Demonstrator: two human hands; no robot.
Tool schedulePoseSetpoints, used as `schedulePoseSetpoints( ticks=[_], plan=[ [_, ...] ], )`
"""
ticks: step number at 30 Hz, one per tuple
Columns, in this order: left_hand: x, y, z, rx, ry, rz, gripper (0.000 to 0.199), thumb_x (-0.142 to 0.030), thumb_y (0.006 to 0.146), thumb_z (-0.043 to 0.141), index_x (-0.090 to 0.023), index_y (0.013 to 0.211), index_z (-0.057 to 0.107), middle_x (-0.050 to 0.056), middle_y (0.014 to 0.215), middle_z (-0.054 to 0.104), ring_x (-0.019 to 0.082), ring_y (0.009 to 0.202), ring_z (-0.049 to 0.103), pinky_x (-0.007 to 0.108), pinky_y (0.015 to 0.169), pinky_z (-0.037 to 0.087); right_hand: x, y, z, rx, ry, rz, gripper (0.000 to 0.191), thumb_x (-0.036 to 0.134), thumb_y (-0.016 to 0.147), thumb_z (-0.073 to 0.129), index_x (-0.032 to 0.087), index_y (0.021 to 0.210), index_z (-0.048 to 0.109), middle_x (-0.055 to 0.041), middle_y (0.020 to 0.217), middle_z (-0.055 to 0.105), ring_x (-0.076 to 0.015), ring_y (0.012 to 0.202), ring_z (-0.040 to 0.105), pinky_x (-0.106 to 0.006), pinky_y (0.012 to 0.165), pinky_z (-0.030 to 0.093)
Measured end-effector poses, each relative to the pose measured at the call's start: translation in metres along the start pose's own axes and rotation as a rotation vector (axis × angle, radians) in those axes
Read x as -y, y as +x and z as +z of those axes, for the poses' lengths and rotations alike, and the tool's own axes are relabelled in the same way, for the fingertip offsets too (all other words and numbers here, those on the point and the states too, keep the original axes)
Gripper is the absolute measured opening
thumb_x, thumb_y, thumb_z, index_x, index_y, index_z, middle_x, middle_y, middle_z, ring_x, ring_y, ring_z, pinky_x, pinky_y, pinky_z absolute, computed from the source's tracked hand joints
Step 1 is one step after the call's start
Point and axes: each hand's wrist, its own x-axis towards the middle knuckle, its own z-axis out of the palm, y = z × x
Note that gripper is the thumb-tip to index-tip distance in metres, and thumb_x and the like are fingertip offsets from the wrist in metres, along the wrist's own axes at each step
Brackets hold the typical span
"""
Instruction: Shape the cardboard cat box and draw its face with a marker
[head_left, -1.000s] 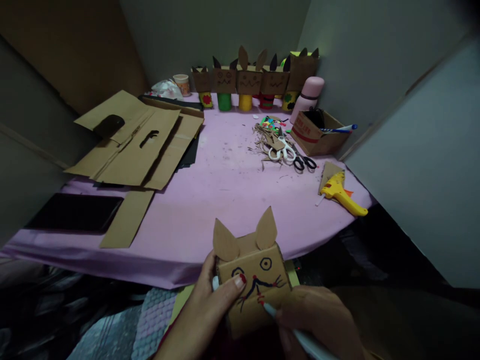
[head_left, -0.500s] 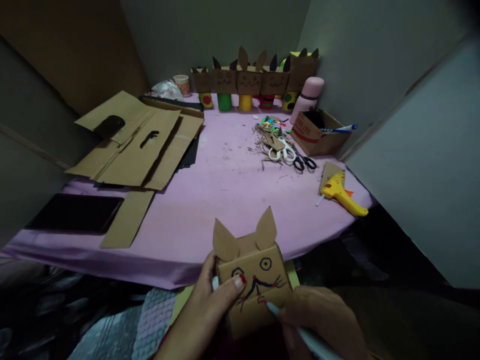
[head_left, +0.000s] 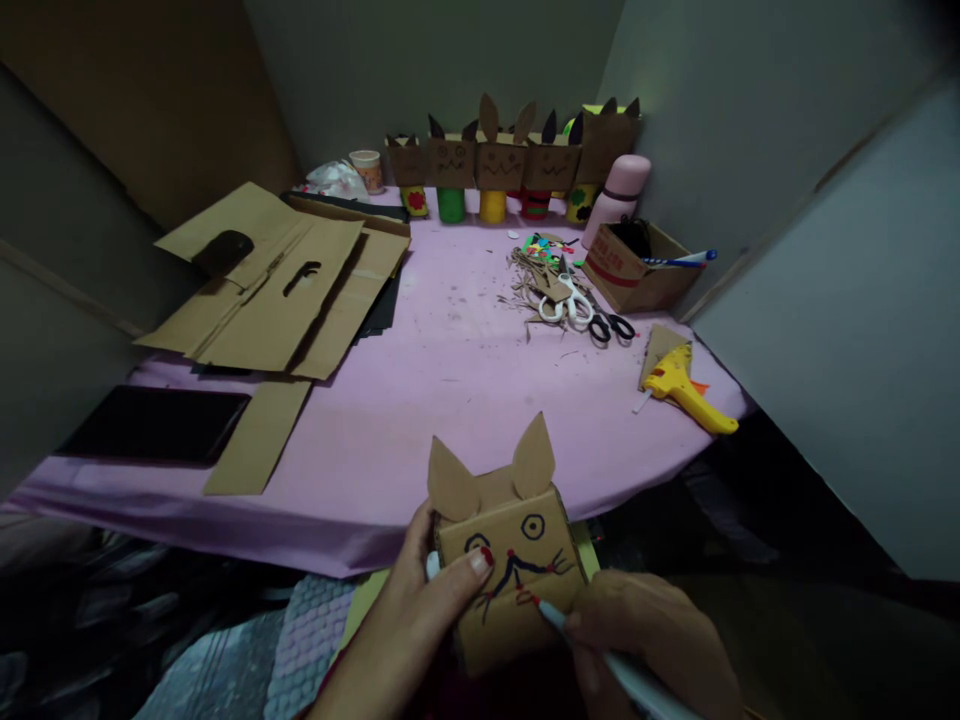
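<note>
My left hand (head_left: pixel 431 605) grips a small cardboard box (head_left: pixel 499 640) with two pointed cardboard ears, its thumb lying over the front near one drawn eye. A face in dark lines with red dots covers the front: ringed eyes, a nose, a curved mouth and whiskers. Below the mouth is a small red outline. Between the fingers of my right hand (head_left: pixel 652 640) is a marker (head_left: pixel 555 616) with a pale barrel, its red tip at that outline. A white object, perhaps a marker cap, pokes out beside my left hand; its kind is unclear.
On the pink-covered table (head_left: pixel 442 400) lie flattened cardboard (head_left: pixel 300 300), a dark phone-like slab (head_left: pixel 154 425), scissors (head_left: pixel 574 305), paper scraps and a yellow glue gun (head_left: pixel 690 390). Several eared cardboard figures (head_left: pixel 501 160) line the back, near a pink bottle (head_left: pixel 619 195) and an open carton (head_left: pixel 630 270).
The red outline under the mouth has grown into a fuller, nearly closed shape. The marker tip has moved slightly right and up, while the box stays almost still.
</note>
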Motion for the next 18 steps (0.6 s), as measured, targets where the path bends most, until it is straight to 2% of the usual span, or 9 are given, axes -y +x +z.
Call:
schedulePoseSetpoints(
  ticks=[5, 11, 16, 18],
  plan=[
    [-0.0001, 0.0001, 0.0022, -0.021, -0.011, 0.010, 0.086, -0.043, 0.072, 0.072, -0.023, 0.141, 0.024, 0.017, 0.130, 0.057, 0.034, 0.112, 0.060, 0.048, 0.094, 0.049, 0.0002, 0.0057, -0.0020, 0.027, 0.051, -0.006, 0.011, 0.012, 0.077, 0.050, 0.022, 0.079, 0.053, 0.0075, 0.047, 0.053, -0.0071, 0.036, 0.050, -0.018, 0.039, 0.041],
    [0.0018, 0.0016, 0.0005, -0.032, -0.018, 0.034, 0.086, -0.042, 0.071, 0.073, -0.022, 0.140, 0.027, 0.017, 0.130, 0.057, 0.034, 0.111, 0.060, 0.046, 0.095, 0.049, 0.0053, 0.0038, -0.0002, -0.058, -0.037, 0.051, 0.008, 0.016, 0.077, 0.052, 0.024, 0.078, 0.053, 0.0056, 0.049, 0.057, -0.0099, 0.040, 0.054, -0.022, 0.043, 0.044],
    [0.0016, 0.0011, -0.0026, -0.035, -0.012, 0.005, 0.087, -0.042, 0.071, 0.075, -0.022, 0.140, 0.026, 0.017, 0.129, 0.058, 0.034, 0.112, 0.059, 0.047, 0.093, 0.050, 0.0036, 0.0057, -0.0029, 0.047, 0.063, 0.002, 0.011, 0.010, 0.077, 0.049, 0.021, 0.077, 0.052, 0.0075, 0.047, 0.053, -0.0064, 0.037, 0.048, -0.019, 0.039, 0.039],
    [0.0014, 0.0008, -0.0032, -0.014, -0.019, 0.023, 0.084, -0.041, 0.072, 0.073, -0.021, 0.139, 0.027, 0.017, 0.132, 0.056, 0.034, 0.115, 0.058, 0.048, 0.096, 0.048, 0.0039, 0.0054, -0.0015, 0.035, 0.041, 0.005, 0.012, 0.009, 0.075, 0.050, 0.021, 0.076, 0.052, 0.0073, 0.048, 0.053, -0.0066, 0.037, 0.049, -0.019, 0.039, 0.040]
  ],
)
